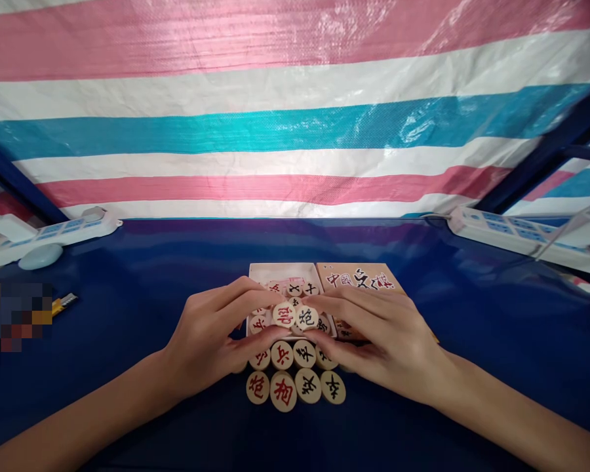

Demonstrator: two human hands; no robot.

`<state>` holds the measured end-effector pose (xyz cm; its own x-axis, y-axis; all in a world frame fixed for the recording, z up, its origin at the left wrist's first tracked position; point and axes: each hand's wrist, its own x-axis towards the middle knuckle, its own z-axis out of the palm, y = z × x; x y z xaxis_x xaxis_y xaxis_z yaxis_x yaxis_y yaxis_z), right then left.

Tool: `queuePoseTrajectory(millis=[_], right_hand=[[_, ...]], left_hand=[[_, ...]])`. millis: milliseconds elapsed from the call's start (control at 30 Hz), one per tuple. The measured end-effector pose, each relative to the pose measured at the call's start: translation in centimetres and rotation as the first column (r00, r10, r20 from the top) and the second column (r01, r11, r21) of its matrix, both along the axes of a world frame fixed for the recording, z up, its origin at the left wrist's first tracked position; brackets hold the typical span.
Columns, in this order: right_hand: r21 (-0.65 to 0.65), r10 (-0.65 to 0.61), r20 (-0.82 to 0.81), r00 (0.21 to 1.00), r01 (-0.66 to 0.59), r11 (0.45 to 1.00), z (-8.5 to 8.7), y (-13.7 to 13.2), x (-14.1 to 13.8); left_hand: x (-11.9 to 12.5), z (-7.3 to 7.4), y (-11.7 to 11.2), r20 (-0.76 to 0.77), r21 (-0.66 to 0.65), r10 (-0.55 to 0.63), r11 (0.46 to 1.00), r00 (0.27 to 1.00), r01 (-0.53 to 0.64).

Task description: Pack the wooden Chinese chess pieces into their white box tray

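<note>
My left hand [216, 337] and my right hand [373, 334] meet over a pile of round wooden Chinese chess pieces. Together their fingers pinch a short row of pieces [295, 316], a red-marked one on the left and a black-marked one on the right. Behind lies an open cardboard box [288, 270] with more pieces in it. Its lid [358, 278], printed with red and black characters, rests to the right under my right hand. Two rows of pieces [295, 387] lie flat on the blue table [128, 295] in front of my hands.
A white power strip [63, 229] lies at the table's left back edge, another power strip [511, 233] at the right. A small yellow object [63, 303] sits at the far left. A striped tarp [295, 98] hangs behind the table.
</note>
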<state>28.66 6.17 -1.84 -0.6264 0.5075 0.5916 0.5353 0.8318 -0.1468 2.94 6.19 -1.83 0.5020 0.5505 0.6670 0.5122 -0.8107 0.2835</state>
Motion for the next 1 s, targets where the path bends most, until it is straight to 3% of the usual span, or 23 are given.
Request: queuePoseTrajectory(millis=[1000], right_hand=[[0.017, -0.027, 0.023, 0.999, 0.027, 0.999, -0.47, 0.2, 0.04]], left_hand=[[-0.36, -0.79, 0.51, 0.039, -0.098, -0.049, 0.994, 0.998, 0.053]])
